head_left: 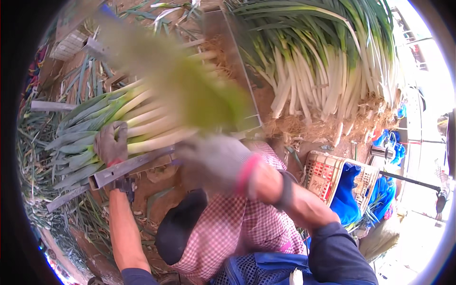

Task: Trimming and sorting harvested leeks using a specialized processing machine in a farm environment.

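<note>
My left hand (111, 144), in a grey glove with a red cuff, is closed over the leafy part of several leeks (151, 123). They lie side by side across a metal frame (133, 166), with their green leaves to the left. My right hand (217, 162), gloved with a pink-red cuff, is blurred by motion in front of my body. Just above it, a strongly blurred green leafy thing (213, 99) crosses the view and covers part of the leeks. The blur hides how the right fingers stand and whether they hold it.
A large heap of leeks (320, 74) with roots lies at upper right, beside a metal-edged panel (245, 71). A plastic crate (322, 174) with blue material (347, 196) stands at right. Cut leaves (35, 142) litter the left side. A checked cloth (221, 221) covers my lap.
</note>
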### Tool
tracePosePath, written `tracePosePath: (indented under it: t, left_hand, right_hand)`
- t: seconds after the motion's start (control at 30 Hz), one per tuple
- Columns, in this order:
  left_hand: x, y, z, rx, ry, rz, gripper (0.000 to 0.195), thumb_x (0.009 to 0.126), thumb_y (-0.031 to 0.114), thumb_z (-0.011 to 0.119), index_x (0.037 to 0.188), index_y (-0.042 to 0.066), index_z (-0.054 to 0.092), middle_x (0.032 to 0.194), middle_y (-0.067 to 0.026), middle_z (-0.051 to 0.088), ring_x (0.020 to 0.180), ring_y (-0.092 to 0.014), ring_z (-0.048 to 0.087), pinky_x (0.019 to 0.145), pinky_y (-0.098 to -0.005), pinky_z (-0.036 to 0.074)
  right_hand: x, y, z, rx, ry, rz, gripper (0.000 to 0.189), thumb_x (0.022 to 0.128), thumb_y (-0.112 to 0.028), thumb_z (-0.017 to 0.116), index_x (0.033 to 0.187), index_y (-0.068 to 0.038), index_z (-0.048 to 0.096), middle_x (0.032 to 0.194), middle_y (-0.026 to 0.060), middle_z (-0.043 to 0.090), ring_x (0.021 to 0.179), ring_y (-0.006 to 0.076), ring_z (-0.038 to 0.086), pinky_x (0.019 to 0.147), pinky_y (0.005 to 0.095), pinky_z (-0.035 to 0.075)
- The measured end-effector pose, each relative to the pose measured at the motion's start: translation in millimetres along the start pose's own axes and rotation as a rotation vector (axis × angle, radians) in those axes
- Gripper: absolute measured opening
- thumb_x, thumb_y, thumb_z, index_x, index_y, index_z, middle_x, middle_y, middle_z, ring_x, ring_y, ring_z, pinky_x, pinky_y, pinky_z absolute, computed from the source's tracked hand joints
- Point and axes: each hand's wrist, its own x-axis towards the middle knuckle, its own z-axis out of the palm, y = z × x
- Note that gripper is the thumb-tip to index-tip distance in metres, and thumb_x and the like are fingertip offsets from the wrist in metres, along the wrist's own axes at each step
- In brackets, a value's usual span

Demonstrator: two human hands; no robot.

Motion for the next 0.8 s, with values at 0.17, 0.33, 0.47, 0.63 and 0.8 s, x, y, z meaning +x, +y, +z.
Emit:
tracePosePath:
  t: [0.17,0.33,0.47,0.63,0.8]
  left_hand:
    - [0.3,1.7,7.0,0.046,0.034,-0.057,0.036,0.097,0.047,0.064,0.107,0.014,0.076,0.112,-0.0052,0.072,0.11,-0.029,0.061,0.102,-0.0431,0.039]
    - [2.1,-6.9,13.3,0.033,0.005,-0.037,0.037,0.098,0.047,0.063,0.107,0.014,0.075,0.11,-0.0069,0.073,0.109,-0.03,0.061,0.101,-0.0437,0.04]
    - [1.9,-13.3,18.4,0.067,0.043,0.013,0.036,0.098,0.045,0.063,0.107,0.013,0.075,0.108,-0.0082,0.072,0.107,-0.031,0.061,0.099,-0.0433,0.041]
    - [1.7,-16.4,20.6,0.0,0.082,0.024,0.03,0.098,0.037,0.066,0.105,0.008,0.075,0.105,-0.0116,0.072,0.104,-0.033,0.063,0.094,-0.0434,0.047]
    - [2.0,-17.9,21.6,-0.02,0.081,0.05,0.029,0.098,0.034,0.067,0.105,0.007,0.075,0.103,-0.0127,0.072,0.101,-0.033,0.064,0.093,-0.0439,0.048]
  right_hand:
    - [-110.3,47.6,-69.7,0.242,0.272,0.331,0.019,0.082,-0.003,0.078,0.101,-0.006,0.079,0.099,0.0101,0.076,0.09,0.0211,0.074,0.077,0.0322,0.059]
    - [-143.0,235.6,-60.0,-0.192,0.403,1.121,0.041,0.091,-0.033,0.074,0.115,0.0,0.073,0.107,0.0192,0.076,0.097,0.0334,0.074,0.088,0.0387,0.057]
    - [-135.4,307.4,-28.0,-0.306,0.191,1.39,0.059,0.084,-0.052,0.076,0.117,-0.003,0.071,0.122,0.0231,0.071,0.112,0.041,0.068,0.094,0.0465,0.055]
    - [-110.4,337.5,-4.6,-0.335,0.096,1.498,0.068,0.082,-0.052,0.078,0.125,-0.001,0.065,0.125,0.0233,0.07,0.115,0.0413,0.068,0.096,0.0477,0.055]
    - [-113.4,346.0,1.4,-0.232,0.11,1.501,0.07,0.081,-0.05,0.08,0.126,0.0,0.063,0.124,0.0232,0.07,0.117,0.0404,0.067,0.096,0.0477,0.055]
